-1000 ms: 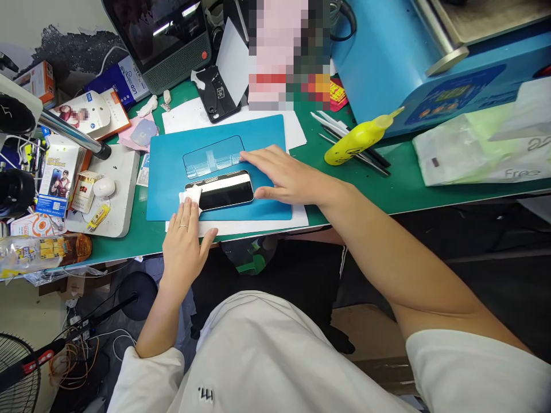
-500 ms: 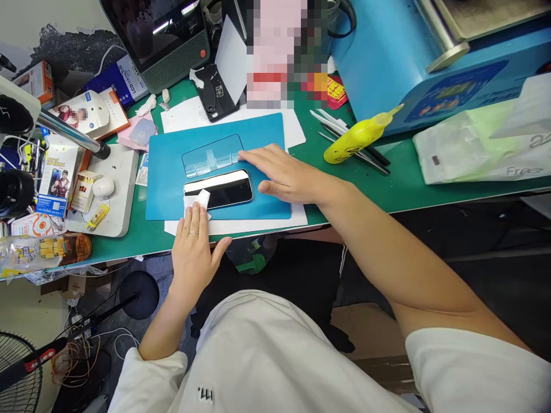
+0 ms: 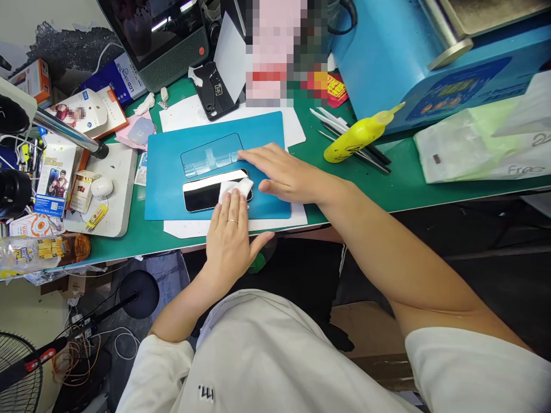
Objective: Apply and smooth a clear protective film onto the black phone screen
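A smartphone (image 3: 200,197) with a glossy black screen lies on the blue mat (image 3: 167,155). My left hand (image 3: 228,235) presses a folded white wipe (image 3: 236,187) onto the right part of its screen, holding it under straight fingers kept together, the thumb out to the side. Behind the phone lies a clear screen protector (image 3: 210,155) with a thin black border. My right hand (image 3: 279,175) is open, its fingers stretched out and the fingertips at the protector's right edge. Its thumb is just right of the phone. The wipe hides the phone's right part.
Right of the mat, a yellow bottle (image 3: 359,137) lies over several thin tools (image 3: 379,160). A blue machine (image 3: 387,69) and a plastic bag (image 3: 482,143) stand further right. To the left are a white stand base (image 3: 118,195) and a drink bottle (image 3: 47,252). A black phone case (image 3: 210,94) lies behind.
My left hand has slid the wipe rightward across the phone screen, from its left end to its right end. The right hand has stayed in place.
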### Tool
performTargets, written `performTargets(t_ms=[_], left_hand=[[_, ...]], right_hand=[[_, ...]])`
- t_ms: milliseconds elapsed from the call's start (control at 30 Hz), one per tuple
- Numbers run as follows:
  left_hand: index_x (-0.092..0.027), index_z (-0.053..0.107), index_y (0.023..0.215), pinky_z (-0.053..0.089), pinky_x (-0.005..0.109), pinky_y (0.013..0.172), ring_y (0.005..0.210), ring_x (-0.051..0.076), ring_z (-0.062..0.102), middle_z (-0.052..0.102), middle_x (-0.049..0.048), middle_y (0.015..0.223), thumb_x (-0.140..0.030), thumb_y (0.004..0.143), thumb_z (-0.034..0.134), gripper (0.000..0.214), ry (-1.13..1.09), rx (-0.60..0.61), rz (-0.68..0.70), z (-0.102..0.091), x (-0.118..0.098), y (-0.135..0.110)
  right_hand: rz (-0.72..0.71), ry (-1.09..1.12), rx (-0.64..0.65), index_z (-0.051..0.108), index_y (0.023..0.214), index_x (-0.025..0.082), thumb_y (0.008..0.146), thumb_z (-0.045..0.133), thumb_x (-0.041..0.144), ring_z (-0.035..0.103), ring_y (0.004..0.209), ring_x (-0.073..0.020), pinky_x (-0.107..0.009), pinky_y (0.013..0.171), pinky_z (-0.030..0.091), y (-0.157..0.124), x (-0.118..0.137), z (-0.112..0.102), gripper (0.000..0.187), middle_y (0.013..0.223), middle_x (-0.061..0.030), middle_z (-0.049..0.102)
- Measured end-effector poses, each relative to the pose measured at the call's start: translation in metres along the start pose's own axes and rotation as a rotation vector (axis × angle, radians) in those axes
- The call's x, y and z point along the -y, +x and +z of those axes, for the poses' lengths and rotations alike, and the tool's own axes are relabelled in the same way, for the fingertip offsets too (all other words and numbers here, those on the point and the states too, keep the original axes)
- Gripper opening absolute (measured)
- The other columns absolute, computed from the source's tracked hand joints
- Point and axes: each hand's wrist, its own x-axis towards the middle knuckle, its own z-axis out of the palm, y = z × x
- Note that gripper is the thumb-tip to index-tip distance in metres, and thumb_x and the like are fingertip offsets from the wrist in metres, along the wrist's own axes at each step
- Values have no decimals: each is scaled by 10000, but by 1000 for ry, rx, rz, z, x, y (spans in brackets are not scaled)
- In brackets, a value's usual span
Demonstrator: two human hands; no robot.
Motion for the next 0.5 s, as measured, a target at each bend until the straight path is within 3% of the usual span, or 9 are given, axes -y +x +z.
performTargets(t_ms=[133,233,500], left_hand=[[60,359,1730,326,553,1404,1726,413,318,342,313,1806,-689,1137,450,959,12,13,17,3,-14,13],[61,362,1727,314,523,1410,1731,396,306,335,309,1811,-668,1146,448,936,9,10,37,4,-11,12],[-17,329,1758,333,574,1394,1733,375,302,330,274,1822,-560,1180,401,796,22,-43,-48,-1,40,-23]], right_hand=[[11,-4,-8,439,1742,141,950,128,987,551,1456,-453,-703,1227,433,0,-2,0,1200,1678,-243,580],[8,3,-5,434,1745,172,962,142,979,556,1453,-448,-696,1216,444,0,-3,0,1162,1686,-227,576],[17,17,-16,431,1752,165,941,140,997,543,1468,-470,-715,1236,422,0,1,-1,1198,1690,-226,577]])
